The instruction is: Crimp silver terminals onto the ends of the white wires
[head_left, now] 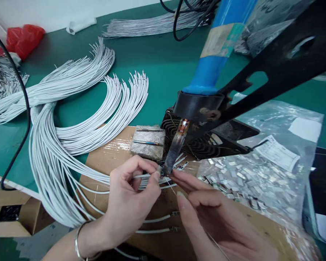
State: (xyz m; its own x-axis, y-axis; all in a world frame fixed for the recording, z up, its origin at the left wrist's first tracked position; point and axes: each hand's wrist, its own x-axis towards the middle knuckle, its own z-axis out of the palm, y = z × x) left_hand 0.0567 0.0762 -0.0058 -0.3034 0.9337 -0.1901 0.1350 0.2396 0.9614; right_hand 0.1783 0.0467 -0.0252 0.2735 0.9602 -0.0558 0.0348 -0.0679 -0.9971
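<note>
My left hand (130, 197) pinches the stripped end of a white wire (148, 177) between thumb and forefinger, right under the tip of a blue-handled soldering iron (176, 150) clamped in a black stand (271, 69). My right hand (209, 214) grips a thin silver wire, likely solder (191, 217), and its end reaches the same spot. A big bundle of white wires (57, 163) curves across the bench from the left, with crimped metal terminals on several ends near my hands.
A clear plastic bag of small metal terminals (250, 181) lies at the right with a paper label. Behind the iron stands a black fan (198, 139). A grey block with metal strips (147, 142) sits on the cardboard (108, 163). Further white wire bundles, a black cable and a red bag lie on the green bench.
</note>
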